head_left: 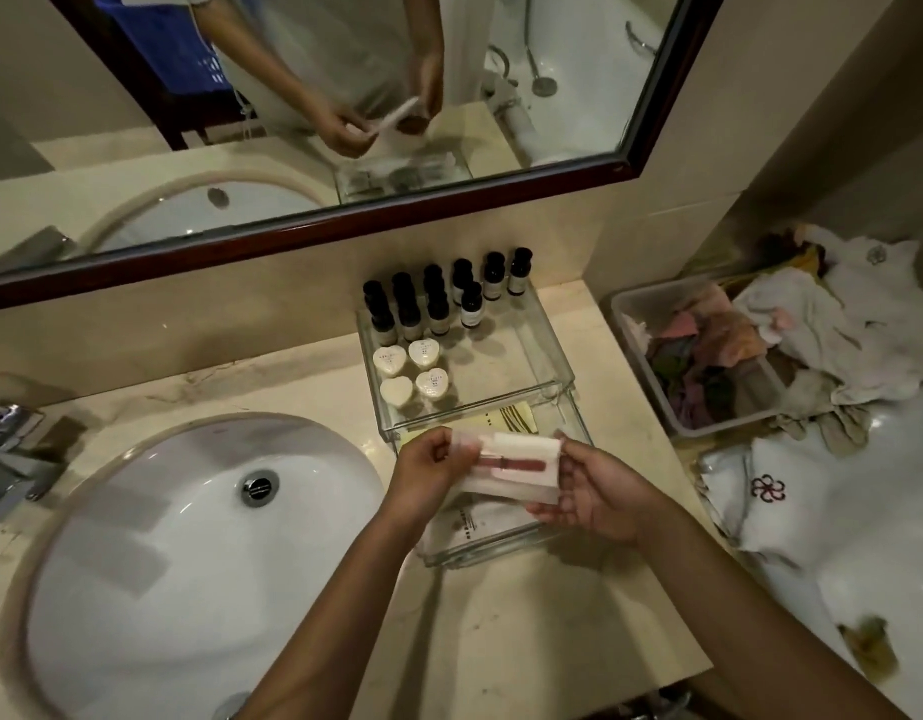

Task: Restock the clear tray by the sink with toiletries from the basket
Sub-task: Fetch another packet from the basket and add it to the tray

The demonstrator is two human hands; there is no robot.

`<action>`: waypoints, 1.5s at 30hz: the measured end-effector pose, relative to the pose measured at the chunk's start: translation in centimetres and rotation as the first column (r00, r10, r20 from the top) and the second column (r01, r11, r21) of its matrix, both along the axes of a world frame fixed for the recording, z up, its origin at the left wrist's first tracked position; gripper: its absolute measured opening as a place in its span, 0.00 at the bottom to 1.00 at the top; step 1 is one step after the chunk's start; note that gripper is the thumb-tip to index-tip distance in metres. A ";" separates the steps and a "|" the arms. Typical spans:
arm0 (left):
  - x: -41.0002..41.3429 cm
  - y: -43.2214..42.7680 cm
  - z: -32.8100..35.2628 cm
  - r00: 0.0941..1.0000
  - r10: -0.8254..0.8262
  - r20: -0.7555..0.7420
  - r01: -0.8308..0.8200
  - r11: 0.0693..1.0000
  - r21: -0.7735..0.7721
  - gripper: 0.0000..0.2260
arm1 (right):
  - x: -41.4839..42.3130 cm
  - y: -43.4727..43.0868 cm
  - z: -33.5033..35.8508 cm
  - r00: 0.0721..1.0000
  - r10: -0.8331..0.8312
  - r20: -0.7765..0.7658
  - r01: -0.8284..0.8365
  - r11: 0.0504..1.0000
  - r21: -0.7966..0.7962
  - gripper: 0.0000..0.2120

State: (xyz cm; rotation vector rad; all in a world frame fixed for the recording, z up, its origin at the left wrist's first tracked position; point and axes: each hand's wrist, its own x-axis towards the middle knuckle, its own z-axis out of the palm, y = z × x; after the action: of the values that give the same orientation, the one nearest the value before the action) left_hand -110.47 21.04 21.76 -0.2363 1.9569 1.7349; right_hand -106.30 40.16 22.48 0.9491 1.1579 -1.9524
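Note:
A clear tray stands on the counter right of the sink, its lower drawer pulled out towards me. On top stand several small dark-capped bottles and several white heart-shaped soaps. The drawer holds flat packets, one yellowish, one white. Above the drawer both hands hold a white sachet with a reddish-brown item inside. My left hand pinches its left end. My right hand supports its right end from below.
A grey plastic bin of crumpled coloured cloths sits right of the tray. White towels are piled beyond it, and one with a red flower emblem lies nearer. The tap is at far left. A framed mirror hangs above.

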 end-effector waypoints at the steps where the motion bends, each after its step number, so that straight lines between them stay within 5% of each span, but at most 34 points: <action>1: 0.2 -0.1 -0.3 1.000 0.025 0.014 -0.025 0.999 -0.037 0.04 | -0.1 0.1 0.2 0.999 0.041 -0.034 -0.038 0.996 0.082 0.21; 3: 0.7 -0.3 -1.0 0.997 0.068 0.037 -0.063 0.992 -0.110 0.04 | -0.4 -0.2 0.6 0.981 0.151 -0.120 -0.107 0.942 0.317 0.16; 7: 1.9 -0.7 -1.8 0.994 0.091 0.055 -0.073 0.963 -0.260 0.07 | -1.0 -1.2 0.6 0.856 0.507 -0.101 -0.295 0.640 0.710 0.01; 11: 3.0 -1.9 -2.2 0.995 0.043 0.089 -0.009 0.938 -0.346 0.04 | -1.1 -2.0 -0.3 0.758 0.652 0.010 -0.458 0.521 0.720 0.09; 16: 4.0 -2.9 -2.9 0.996 -0.002 0.094 0.038 0.923 -0.384 0.04 | -0.6 -1.9 -2.5 0.638 0.768 0.056 -0.570 0.423 0.704 0.04; 21: 2.6 -2.9 -3.5 0.973 0.211 0.094 -0.160 0.909 -0.384 0.07 | -1.6 -0.4 -3.5 0.610 0.780 0.142 -0.359 0.112 0.927 0.10; 23: 1.7 -3.1 -3.6 0.958 0.275 0.082 -0.227 0.901 -0.370 0.07 | -2.5 0.4 -4.6 0.465 0.865 0.189 -0.216 -0.097 0.972 0.16; 26: 0.9 -3.4 -3.6 0.932 0.351 0.087 -0.304 0.891 -0.337 0.07 | -4.0 0.8 -5.8 0.246 0.931 0.269 -0.148 -0.238 0.960 0.18; 29: 0.3 -3.7 -3.3 0.917 0.384 0.109 -0.336 0.890 -0.310 0.07 | -5.0 0.4 -6.5 0.135 0.938 0.320 -0.188 -0.293 0.937 0.22; 34: 0.1 -4.2 -2.5 0.928 0.344 0.144 -0.313 0.929 -0.199 0.07 | -5.8 0.7 -6.8 0.106 0.938 0.329 -0.209 -0.302 0.930 0.18; 41: 0.2 -4.8 -2.7 0.908 0.377 0.183 -0.359 0.925 -0.126 0.04 | -6.6 2.6 -4.7 0.175 0.964 0.198 -0.286 -0.143 0.948 0.06; 45: 0.3 -5.0 -2.9 0.896 0.396 0.201 -0.380 0.918 -0.112 0.03 | -6.7 2.8 -3.8 0.055 0.976 0.210 -0.341 -0.179 0.923 0.06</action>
State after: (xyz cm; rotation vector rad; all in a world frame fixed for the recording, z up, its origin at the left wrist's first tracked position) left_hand -110.17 16.04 18.82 -0.8624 1.8977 1.7848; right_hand -113.03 43.00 18.68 -0.4144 2.4536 -0.3104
